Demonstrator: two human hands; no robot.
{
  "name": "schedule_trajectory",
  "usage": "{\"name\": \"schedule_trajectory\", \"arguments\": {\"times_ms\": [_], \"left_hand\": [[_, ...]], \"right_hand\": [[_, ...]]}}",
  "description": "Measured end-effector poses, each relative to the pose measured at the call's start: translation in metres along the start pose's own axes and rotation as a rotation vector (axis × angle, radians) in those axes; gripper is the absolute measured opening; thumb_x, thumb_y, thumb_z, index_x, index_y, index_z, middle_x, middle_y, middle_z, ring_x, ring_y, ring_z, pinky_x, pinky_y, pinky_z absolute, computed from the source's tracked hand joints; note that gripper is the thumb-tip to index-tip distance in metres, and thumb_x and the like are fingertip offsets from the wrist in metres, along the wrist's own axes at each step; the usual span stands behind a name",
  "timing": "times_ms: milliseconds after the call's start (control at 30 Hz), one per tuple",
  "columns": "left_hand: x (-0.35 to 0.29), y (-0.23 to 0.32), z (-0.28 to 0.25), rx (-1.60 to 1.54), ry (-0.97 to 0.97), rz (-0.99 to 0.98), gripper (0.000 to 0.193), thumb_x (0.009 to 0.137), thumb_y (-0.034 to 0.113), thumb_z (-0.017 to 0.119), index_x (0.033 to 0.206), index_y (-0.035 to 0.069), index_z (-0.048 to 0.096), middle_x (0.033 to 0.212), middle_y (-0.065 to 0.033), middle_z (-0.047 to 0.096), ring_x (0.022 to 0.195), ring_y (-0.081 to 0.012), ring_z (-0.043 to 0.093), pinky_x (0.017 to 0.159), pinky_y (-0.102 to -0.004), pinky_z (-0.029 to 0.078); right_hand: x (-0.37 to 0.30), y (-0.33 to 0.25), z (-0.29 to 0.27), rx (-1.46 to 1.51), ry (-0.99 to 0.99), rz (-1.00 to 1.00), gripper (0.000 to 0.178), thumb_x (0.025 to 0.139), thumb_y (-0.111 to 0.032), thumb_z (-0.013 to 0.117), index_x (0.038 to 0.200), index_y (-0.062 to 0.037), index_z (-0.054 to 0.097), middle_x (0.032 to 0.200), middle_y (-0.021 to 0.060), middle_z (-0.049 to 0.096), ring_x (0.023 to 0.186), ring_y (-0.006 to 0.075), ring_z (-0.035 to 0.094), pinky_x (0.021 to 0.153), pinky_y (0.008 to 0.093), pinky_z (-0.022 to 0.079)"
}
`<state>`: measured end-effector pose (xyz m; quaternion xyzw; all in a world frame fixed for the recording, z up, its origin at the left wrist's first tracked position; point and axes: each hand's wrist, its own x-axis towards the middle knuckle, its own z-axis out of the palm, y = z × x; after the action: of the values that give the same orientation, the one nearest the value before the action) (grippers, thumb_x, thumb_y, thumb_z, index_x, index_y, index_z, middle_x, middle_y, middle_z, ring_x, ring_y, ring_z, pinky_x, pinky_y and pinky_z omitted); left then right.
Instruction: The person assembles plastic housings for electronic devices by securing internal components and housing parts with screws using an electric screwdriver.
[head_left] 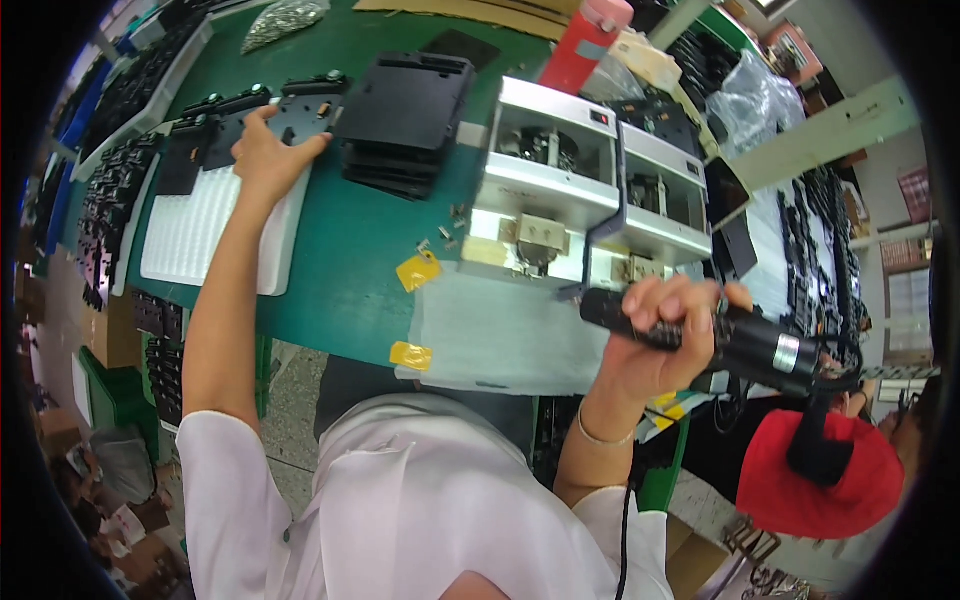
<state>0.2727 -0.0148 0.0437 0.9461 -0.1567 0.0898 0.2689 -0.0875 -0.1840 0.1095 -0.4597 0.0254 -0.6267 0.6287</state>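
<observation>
My left hand (266,160) reaches to the far left of the bench, its thumb and fingers spread over a flat black plastic part (305,112) with a rod-like piece along its far edge. Similar black parts (226,138) lie beside it, partly over a white ribbed tray (190,235). At the right, my right hand (672,335) is wrapped round a black electric screwdriver (765,350), held sideways above the bench with its narrow end pointing left. A dark bit seems to show at that end, near the metal screw feeders (545,190).
A stack of black panels (405,110) stands at the back middle. Loose small metal pieces (447,238) lie near the feeders. Yellow tape (411,355) marks a white sheet (500,335). A red bottle (588,45) stands behind. Another person in red (815,475) is at right.
</observation>
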Motion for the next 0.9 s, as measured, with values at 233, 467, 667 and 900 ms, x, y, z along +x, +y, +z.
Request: {"name": "schedule_trajectory", "arguments": {"times_ms": [233,467,667,900], "left_hand": [[-0.068,0.007,-0.045,-0.105,-0.006,0.080,0.087,0.064,0.042,0.082,0.131,0.006,0.041,0.131,-0.0203,0.048,0.123,-0.0371,0.041,0.102,-0.0468,0.036],[-0.153,-0.021,-0.064,-0.244,0.014,0.334,0.084,0.058,0.019,0.084,0.127,0.009,0.038,0.137,-0.0160,0.043,0.124,-0.0352,0.040,0.105,-0.0456,0.032],[-0.190,-0.035,-0.081,-0.291,-0.088,0.254,0.084,0.055,0.014,0.082,0.126,0.009,0.036,0.141,-0.0148,0.037,0.127,-0.0340,0.037,0.106,-0.0436,0.032],[-0.220,-0.004,-0.088,-0.492,-0.487,0.574,0.083,0.051,0.022,0.084,0.121,0.010,0.040,0.140,-0.0206,0.035,0.126,-0.0374,0.037,0.104,-0.0452,0.030]], "right_hand": [[0.010,0.024,0.017,-0.065,-0.106,-0.079,0.043,0.085,-0.005,0.063,0.119,-0.0058,0.035,0.066,0.0089,0.054,0.048,0.0185,0.053,0.047,0.0330,0.051],[0.013,0.031,0.021,-0.094,-0.171,-0.055,0.042,0.085,-0.004,0.064,0.116,-0.0053,0.036,0.066,0.0092,0.057,0.047,0.0173,0.054,0.047,0.0319,0.051],[0.012,0.032,0.023,-0.084,-0.198,-0.035,0.043,0.084,0.000,0.062,0.116,-0.0045,0.035,0.066,0.0090,0.057,0.048,0.0168,0.054,0.048,0.0319,0.051],[0.019,0.039,0.032,-0.633,-0.602,-0.257,0.041,0.082,0.007,0.060,0.117,-0.0001,0.038,0.064,0.0101,0.057,0.049,0.0161,0.054,0.049,0.0296,0.050]]}}
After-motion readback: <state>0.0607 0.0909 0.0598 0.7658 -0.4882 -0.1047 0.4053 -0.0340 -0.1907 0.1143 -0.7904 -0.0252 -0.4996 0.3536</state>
